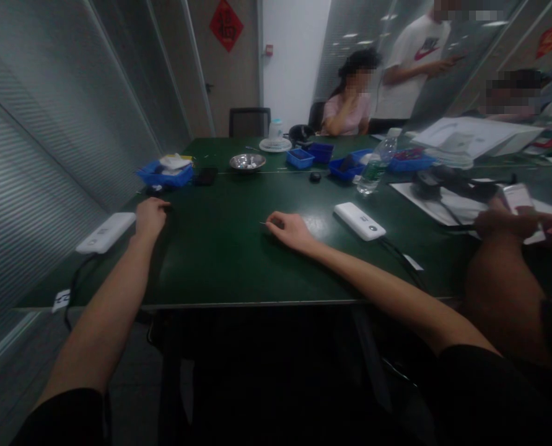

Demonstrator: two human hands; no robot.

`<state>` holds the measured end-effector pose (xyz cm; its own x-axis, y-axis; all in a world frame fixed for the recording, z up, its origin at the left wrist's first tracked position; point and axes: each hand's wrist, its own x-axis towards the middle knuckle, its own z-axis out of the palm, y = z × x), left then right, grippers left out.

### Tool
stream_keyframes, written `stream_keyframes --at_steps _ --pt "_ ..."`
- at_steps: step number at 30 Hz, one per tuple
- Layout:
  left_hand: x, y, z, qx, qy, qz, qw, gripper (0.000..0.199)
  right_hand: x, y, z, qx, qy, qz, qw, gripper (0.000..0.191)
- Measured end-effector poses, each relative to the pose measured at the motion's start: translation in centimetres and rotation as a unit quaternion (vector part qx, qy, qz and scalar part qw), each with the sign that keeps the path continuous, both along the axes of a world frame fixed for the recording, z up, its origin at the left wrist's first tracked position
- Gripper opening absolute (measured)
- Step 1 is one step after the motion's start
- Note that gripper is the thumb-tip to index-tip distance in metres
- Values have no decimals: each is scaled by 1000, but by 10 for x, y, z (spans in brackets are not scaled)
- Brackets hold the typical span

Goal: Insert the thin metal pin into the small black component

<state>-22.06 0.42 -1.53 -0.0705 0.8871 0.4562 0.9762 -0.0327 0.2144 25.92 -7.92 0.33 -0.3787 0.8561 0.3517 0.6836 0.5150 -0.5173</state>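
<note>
My right hand point(289, 230) rests over the middle of the dark green table, its thumb and forefinger pinched on a short thin light-coloured stick point(262, 223) that points left. Whether that is a pin, a toothpick or something else is too small to tell. On the left, my left hand point(151, 218) lies low at the table with its fingers pressed together and pointing right; anything in them is hidden. Close beside the left wrist is a white power bank point(106, 233) with a black cable. A second white power bank point(360, 221) lies right of my right hand.
Across the table stand a blue tray point(171, 178), a steel bowl point(248, 163), a white basket point(276, 145), small blue bins point(300, 158) and a water bottle point(378, 164). To the right, a neighbour's hands point(508, 220) hold a phone near a white board point(410, 193). Other people are farther back.
</note>
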Motion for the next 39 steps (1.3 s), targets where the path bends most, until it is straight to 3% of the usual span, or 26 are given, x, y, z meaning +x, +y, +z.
stream_keyframes --at_steps 5,13,22,39 --pt "10 -5 7 -19 -9 -1 1000 41 0 1 -1 3 -6 2 1000 25" --pt "10 -7 11 -11 -129 18 991 31 1 4 -5 10 -6 3 1000 23" --pt "5 -2 12 7 -235 50 971 35 2 4 -7 14 -4 3 1000 25" --pt "1 0 8 -26 -207 51 977 31 0 -1 0 0 -16 6 1000 25"
